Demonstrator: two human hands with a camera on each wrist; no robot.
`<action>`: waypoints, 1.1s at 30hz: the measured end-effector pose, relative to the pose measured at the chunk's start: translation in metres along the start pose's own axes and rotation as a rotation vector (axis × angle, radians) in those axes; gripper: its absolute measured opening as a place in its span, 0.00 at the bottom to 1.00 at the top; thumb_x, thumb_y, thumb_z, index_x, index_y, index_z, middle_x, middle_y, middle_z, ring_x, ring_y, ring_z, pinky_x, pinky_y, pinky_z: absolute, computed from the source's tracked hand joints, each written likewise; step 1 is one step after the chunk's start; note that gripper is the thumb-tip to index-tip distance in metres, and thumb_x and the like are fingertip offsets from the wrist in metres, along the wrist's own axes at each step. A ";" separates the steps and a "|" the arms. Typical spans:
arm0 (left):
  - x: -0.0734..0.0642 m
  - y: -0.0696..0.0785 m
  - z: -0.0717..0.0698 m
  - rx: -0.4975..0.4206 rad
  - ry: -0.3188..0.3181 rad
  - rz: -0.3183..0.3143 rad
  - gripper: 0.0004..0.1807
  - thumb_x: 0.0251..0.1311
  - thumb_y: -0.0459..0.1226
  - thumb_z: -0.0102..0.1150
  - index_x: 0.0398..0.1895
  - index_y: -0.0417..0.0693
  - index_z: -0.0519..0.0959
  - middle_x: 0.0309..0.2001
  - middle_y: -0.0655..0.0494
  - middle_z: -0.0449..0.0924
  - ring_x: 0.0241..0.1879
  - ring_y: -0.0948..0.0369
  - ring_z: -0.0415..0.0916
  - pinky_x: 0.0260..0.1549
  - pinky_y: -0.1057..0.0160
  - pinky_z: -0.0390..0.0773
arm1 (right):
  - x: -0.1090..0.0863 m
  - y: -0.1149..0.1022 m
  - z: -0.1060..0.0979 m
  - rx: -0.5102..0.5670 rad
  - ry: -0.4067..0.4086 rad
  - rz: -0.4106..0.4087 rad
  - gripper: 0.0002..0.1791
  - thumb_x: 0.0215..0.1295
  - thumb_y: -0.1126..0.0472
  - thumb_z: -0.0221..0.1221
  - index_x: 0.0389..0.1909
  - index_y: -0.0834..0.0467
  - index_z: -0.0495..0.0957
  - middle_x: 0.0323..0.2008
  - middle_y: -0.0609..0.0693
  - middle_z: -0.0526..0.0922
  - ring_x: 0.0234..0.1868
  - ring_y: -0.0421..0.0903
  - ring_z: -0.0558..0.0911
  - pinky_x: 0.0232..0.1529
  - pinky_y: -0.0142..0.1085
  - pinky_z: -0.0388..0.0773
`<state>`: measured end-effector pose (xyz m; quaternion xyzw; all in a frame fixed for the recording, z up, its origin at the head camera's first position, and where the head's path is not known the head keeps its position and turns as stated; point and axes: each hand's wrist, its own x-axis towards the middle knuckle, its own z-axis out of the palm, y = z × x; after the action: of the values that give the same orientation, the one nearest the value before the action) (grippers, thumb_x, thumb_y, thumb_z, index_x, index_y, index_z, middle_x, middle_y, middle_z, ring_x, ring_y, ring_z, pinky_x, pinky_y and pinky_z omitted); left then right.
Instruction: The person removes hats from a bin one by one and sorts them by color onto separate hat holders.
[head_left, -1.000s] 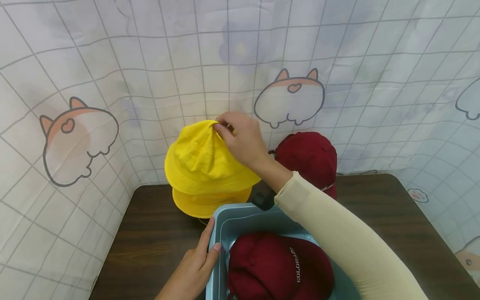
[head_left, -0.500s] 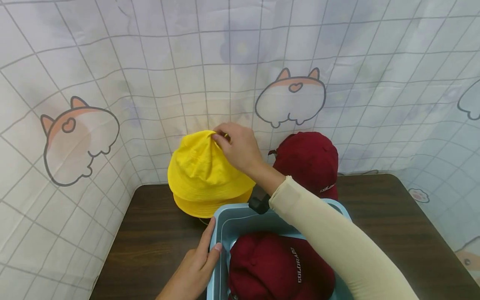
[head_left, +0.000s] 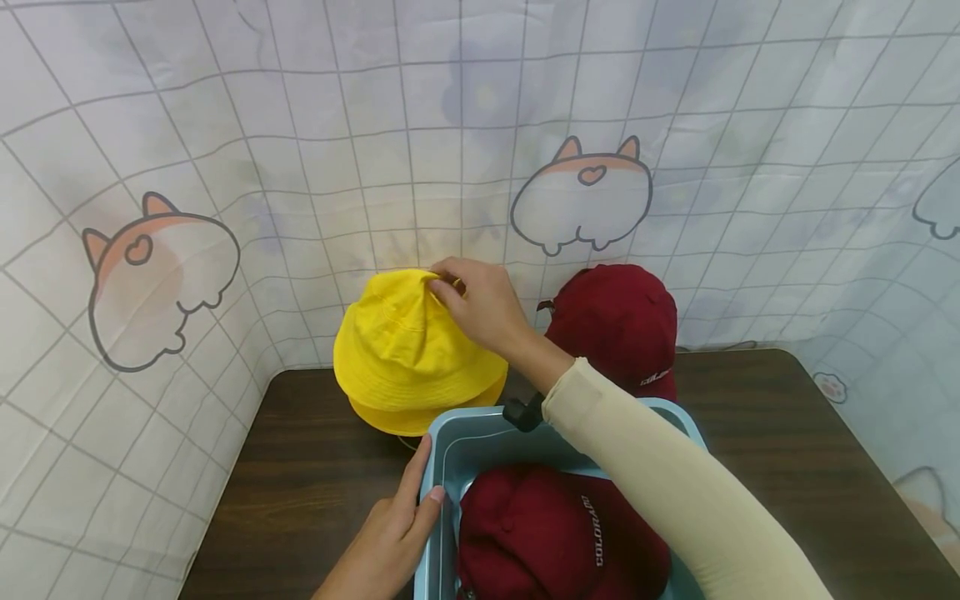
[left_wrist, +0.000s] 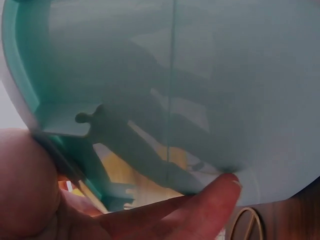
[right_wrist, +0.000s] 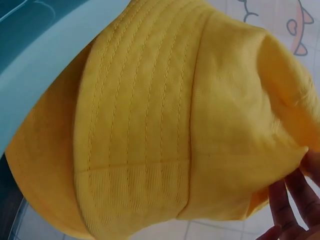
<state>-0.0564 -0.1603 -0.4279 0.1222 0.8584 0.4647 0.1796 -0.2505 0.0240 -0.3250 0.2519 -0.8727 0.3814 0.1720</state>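
Note:
My right hand [head_left: 483, 304] pinches the crown top of a yellow bucket hat [head_left: 405, 325], its cloth drawn into folds under the fingertips. This hat sits over a second yellow hat [head_left: 401, 421], whose brim shows just below. In the right wrist view the held hat's stitched brim [right_wrist: 135, 110] overlaps the lower brim [right_wrist: 42, 135]. At the left wall of a light blue plastic bin [head_left: 480, 425], my left hand [head_left: 386, 533] grips the rim, thumb on top and fingers along the outside. A dark red COLORADO cap [head_left: 517, 525] lies inside the bin.
Another dark red cap [head_left: 618, 321] stands behind the bin, to the right of the yellow hats. All rests on a dark wood table [head_left: 277, 483]. A white gridded curtain [head_left: 345, 125] with cartoon prints hangs close behind and at both sides.
My right hand has lowered the pinched yellow hat, so its brim now covers more of the hat beneath. My left hand stays on the bin's rim.

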 end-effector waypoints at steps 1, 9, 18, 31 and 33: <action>0.000 0.000 -0.001 0.013 0.003 0.003 0.37 0.79 0.57 0.38 0.83 0.70 0.36 0.63 0.38 0.78 0.41 0.61 0.87 0.46 0.48 0.85 | -0.001 0.000 -0.001 0.012 0.001 0.012 0.15 0.75 0.53 0.59 0.57 0.50 0.83 0.41 0.46 0.88 0.36 0.43 0.79 0.37 0.33 0.78; 0.001 0.008 -0.031 0.063 0.263 -0.029 0.28 0.80 0.55 0.39 0.78 0.60 0.63 0.47 0.56 0.85 0.41 0.63 0.82 0.42 0.59 0.83 | -0.003 0.014 -0.022 0.149 0.165 0.114 0.20 0.76 0.52 0.52 0.64 0.52 0.76 0.33 0.49 0.86 0.27 0.46 0.78 0.26 0.36 0.74; 0.029 -0.005 -0.122 -0.176 0.471 -0.085 0.34 0.79 0.60 0.32 0.67 0.42 0.67 0.43 0.46 0.72 0.42 0.58 0.79 0.41 0.60 0.86 | -0.016 0.039 -0.036 0.221 -0.088 0.651 0.17 0.78 0.47 0.52 0.58 0.52 0.73 0.43 0.54 0.86 0.38 0.54 0.85 0.36 0.38 0.80; 0.087 -0.043 -0.156 -0.227 0.404 -0.222 0.38 0.79 0.60 0.29 0.77 0.44 0.61 0.60 0.44 0.75 0.47 0.60 0.80 0.46 0.61 0.85 | -0.041 0.063 -0.025 0.236 -0.467 0.862 0.24 0.79 0.42 0.49 0.54 0.59 0.75 0.39 0.57 0.86 0.21 0.45 0.80 0.22 0.30 0.71; 0.092 -0.045 -0.155 -0.277 0.400 -0.226 0.36 0.79 0.59 0.32 0.76 0.43 0.63 0.55 0.51 0.78 0.42 0.65 0.79 0.45 0.62 0.85 | -0.045 0.063 -0.023 0.303 -0.493 0.889 0.25 0.80 0.43 0.49 0.57 0.61 0.73 0.36 0.55 0.84 0.20 0.43 0.79 0.21 0.29 0.69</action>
<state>-0.2068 -0.2668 -0.4051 -0.0945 0.8134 0.5694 0.0722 -0.2478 0.0918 -0.3689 -0.0383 -0.8449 0.4687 -0.2551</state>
